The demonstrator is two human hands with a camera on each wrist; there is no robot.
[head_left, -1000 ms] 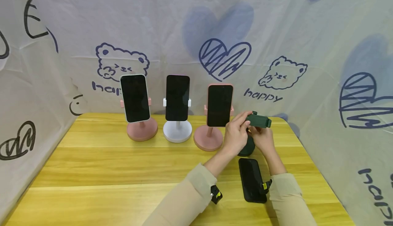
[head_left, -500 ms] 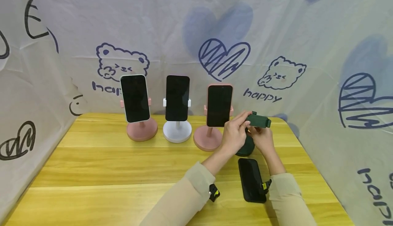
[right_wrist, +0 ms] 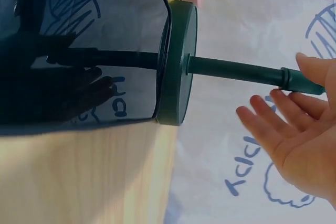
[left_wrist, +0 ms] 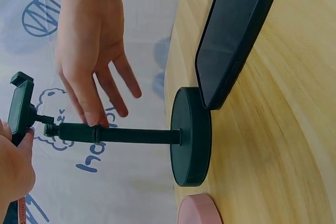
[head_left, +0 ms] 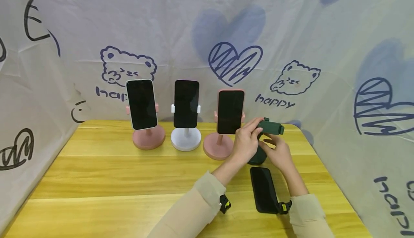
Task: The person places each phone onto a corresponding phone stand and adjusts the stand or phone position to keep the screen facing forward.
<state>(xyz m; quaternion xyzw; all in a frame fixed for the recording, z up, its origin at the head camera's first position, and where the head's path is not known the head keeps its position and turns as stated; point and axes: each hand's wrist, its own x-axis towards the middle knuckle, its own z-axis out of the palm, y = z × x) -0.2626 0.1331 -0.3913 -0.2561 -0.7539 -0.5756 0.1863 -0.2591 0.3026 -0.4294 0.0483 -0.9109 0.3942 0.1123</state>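
A dark green phone stand (left_wrist: 191, 145) stands upright on its round base, its clamp (head_left: 271, 127) at the top of the pole. My left hand (head_left: 246, 143) grips the near side of this clamp. My right hand (head_left: 280, 154) is beside the ribbed upper part of the pole (right_wrist: 231, 71), fingers loosely spread, with fingertips right at the collar. In the right wrist view the thumb (right_wrist: 312, 69) stands apart from the other fingers. A black phone (head_left: 263, 190) lies screen up on the wooden table, just in front of the green base.
To the left stand a pink stand (head_left: 218, 147) with a pink-edged phone (head_left: 230, 112), a white stand (head_left: 185, 139) with a phone (head_left: 186, 103), and another pink stand (head_left: 148, 138) with a white-edged phone (head_left: 141, 104). A printed cloth (head_left: 181, 26) hangs behind the table (head_left: 113, 180).
My right hand has loosened from the pole below the clamp and its fingers have spread, the wrist shifting slightly right. The left hand keeps its hold on the clamp.
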